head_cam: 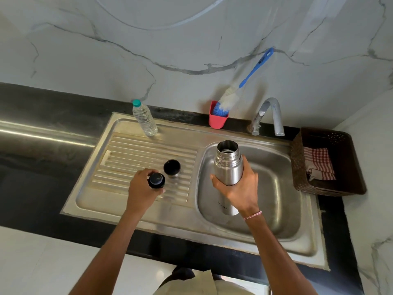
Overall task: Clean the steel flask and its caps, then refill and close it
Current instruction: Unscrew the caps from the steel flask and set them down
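My right hand grips the steel flask upright over the sink basin; its mouth is uncovered. My left hand holds a small black inner cap just above the ribbed drainboard. Beside it on the drainboard, to the upper right, stands the outer cap, its dark hollow facing up.
A clear plastic water bottle with a teal lid stands at the drainboard's back. A blue bottle brush leans in a red cup by the wall. The tap arches behind the basin. A brown basket with a checked cloth sits right.
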`<move>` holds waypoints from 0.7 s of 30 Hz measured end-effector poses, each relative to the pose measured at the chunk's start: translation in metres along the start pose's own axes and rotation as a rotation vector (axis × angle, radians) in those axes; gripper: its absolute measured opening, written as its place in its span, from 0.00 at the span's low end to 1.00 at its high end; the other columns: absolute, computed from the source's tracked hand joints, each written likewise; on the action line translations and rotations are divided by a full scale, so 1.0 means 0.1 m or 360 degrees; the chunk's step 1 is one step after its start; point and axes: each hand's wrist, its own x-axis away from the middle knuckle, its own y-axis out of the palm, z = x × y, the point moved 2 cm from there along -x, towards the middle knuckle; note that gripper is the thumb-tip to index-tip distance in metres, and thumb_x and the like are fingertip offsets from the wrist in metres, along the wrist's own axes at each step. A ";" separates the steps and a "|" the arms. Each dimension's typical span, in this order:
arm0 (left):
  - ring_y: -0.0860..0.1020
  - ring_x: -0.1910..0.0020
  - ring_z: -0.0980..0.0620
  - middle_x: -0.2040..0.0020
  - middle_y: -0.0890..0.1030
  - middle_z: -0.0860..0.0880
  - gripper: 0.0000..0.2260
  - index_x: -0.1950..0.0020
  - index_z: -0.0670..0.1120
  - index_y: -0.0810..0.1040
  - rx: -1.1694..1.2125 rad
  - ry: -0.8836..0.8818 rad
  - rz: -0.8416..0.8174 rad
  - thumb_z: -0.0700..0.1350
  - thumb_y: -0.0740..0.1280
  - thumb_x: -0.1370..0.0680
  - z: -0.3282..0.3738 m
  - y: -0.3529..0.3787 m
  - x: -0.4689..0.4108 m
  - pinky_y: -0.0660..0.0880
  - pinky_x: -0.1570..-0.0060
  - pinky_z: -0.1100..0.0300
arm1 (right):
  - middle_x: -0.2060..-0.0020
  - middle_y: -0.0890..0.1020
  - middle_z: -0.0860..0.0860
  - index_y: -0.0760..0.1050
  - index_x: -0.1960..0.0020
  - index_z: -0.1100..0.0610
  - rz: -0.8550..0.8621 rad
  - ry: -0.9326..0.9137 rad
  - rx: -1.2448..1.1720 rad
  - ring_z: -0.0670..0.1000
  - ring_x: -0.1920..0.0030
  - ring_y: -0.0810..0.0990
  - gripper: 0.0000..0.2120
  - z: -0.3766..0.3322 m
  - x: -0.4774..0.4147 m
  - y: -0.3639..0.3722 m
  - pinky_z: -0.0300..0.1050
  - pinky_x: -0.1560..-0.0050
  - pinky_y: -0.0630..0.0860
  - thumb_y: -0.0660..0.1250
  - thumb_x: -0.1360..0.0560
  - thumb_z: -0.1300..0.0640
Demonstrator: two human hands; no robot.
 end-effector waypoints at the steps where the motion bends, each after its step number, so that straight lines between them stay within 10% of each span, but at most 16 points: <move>1: 0.80 0.44 0.44 0.45 0.80 0.47 0.28 0.40 0.46 0.80 -0.0036 -0.0007 0.0012 0.42 0.86 0.38 -0.05 0.06 0.01 0.74 0.46 0.55 | 0.58 0.82 0.38 0.73 0.46 0.45 -0.0003 -0.0002 0.0004 0.44 0.59 0.83 0.27 0.00 0.00 0.01 0.56 0.52 0.82 0.83 0.39 0.45; 21: 0.78 0.40 0.44 0.39 0.79 0.48 0.34 0.33 0.48 0.75 -0.0320 -0.0034 -0.0024 0.50 0.84 0.35 -0.35 0.62 -0.12 0.79 0.47 0.49 | 0.53 0.83 0.38 0.74 0.43 0.45 -0.0031 0.0085 0.0000 0.45 0.56 0.84 0.30 0.13 0.04 0.10 0.60 0.48 0.81 0.80 0.39 0.39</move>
